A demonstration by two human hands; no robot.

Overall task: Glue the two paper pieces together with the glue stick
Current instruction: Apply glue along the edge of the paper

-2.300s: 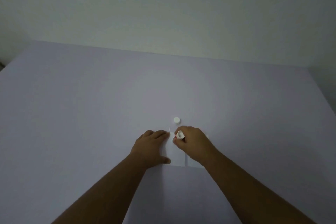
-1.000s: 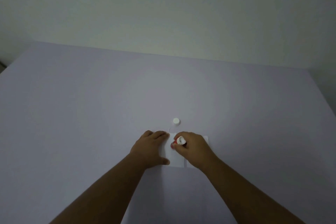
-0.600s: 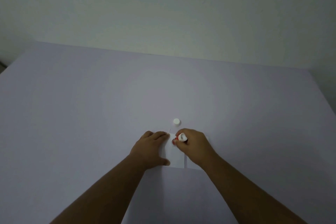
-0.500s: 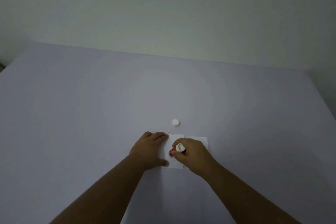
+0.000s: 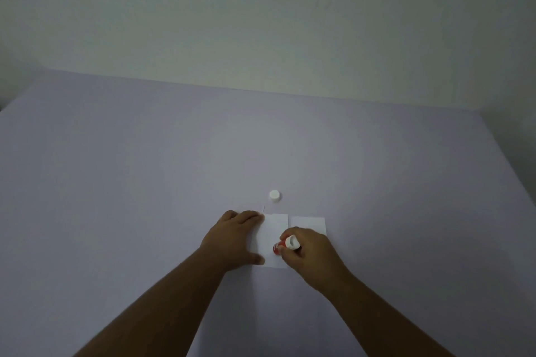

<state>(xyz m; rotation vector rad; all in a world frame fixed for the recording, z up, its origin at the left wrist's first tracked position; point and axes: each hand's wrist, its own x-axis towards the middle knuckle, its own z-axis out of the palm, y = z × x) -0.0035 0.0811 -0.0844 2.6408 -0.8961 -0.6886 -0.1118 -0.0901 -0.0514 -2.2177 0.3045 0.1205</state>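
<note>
Two white paper pieces lie side by side on the pale purple table. My left hand lies flat on the left edge of the left paper piece, pinning it down. My right hand grips a red glue stick with a white end, tilted, its lower tip on the near part of the left piece. The right paper piece shows just beyond my right hand, which covers its near part. The glue stick's white cap stands on the table beyond the papers.
The pale purple table spreads wide to the left, right and far side. A plain wall rises behind its far edge. The table's right edge runs down the right side of the view.
My right hand has drawn the glue stick back and forth over the left paper piece and now holds it nearer to me. My left hand has stayed pressed on the paper.
</note>
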